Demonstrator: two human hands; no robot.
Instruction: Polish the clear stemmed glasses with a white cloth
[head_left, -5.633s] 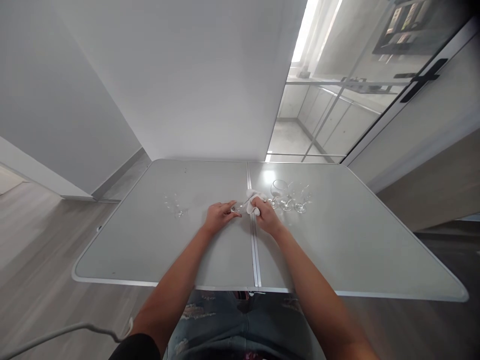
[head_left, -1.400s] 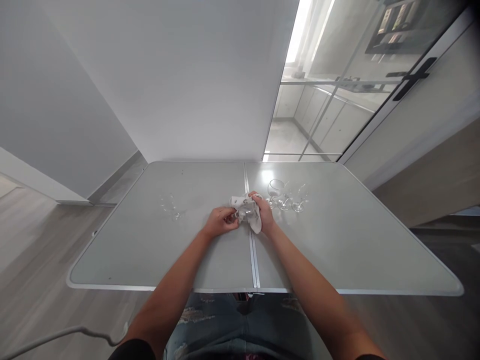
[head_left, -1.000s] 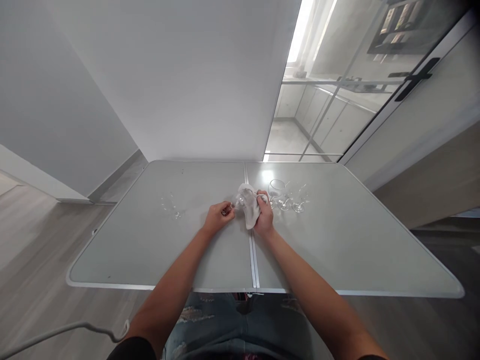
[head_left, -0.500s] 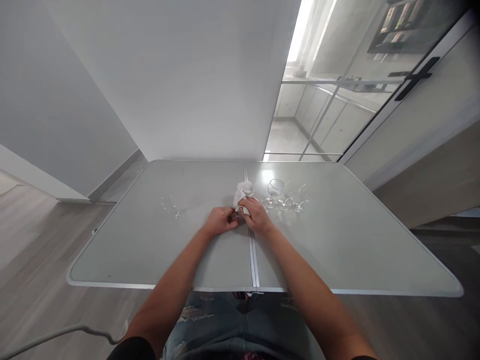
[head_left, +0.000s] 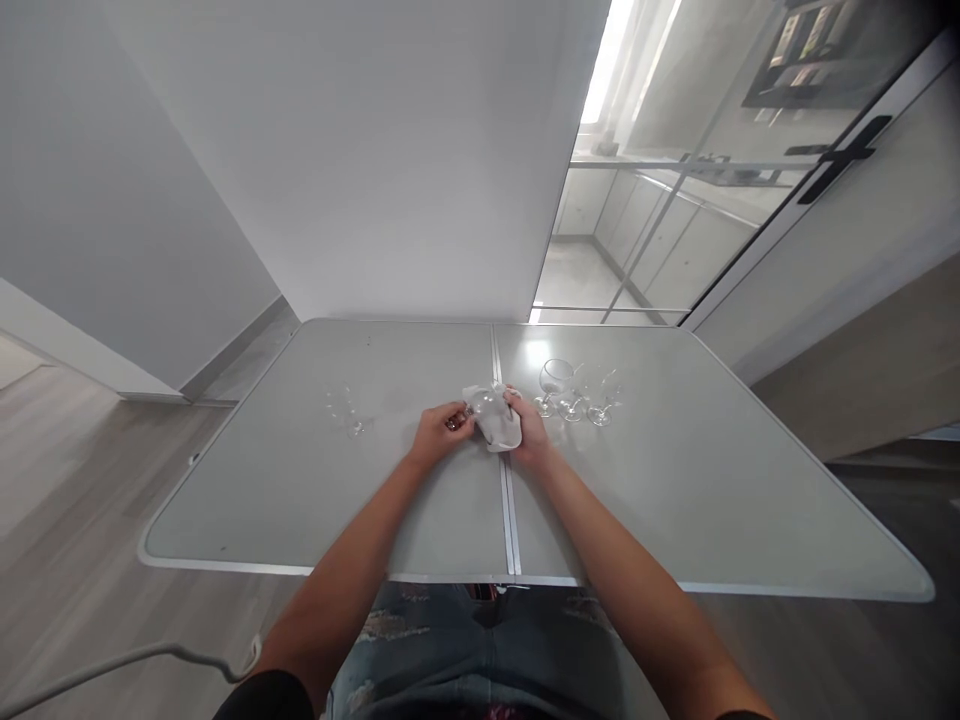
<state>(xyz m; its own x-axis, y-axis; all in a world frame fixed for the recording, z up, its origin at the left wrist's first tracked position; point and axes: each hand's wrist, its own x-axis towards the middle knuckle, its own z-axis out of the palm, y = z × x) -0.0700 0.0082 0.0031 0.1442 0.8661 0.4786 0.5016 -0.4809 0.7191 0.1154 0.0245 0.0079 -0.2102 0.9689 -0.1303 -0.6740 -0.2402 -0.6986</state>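
Observation:
My left hand (head_left: 437,433) is closed on the stem end of a small clear glass (head_left: 478,405), held low over the middle of the grey table (head_left: 337,500). My right hand (head_left: 529,428) is closed on a white cloth (head_left: 499,428) that cups the glass bowl from below and from the right. The two hands almost touch above the table's centre seam. The glass is partly hidden by the cloth and my fingers.
Three stemmed glasses (head_left: 574,392) stand in a row just right of my hands. One more small glass (head_left: 349,413) stands on the left half. A white wall runs behind the table, with a glass door (head_left: 675,200) at the back right. A cable (head_left: 112,665) hangs at lower left.
The cloth was bunched above the glass half a second ago; now it lies under and around the bowl, and my right hand has shifted slightly right. My left hand keeps its hold.

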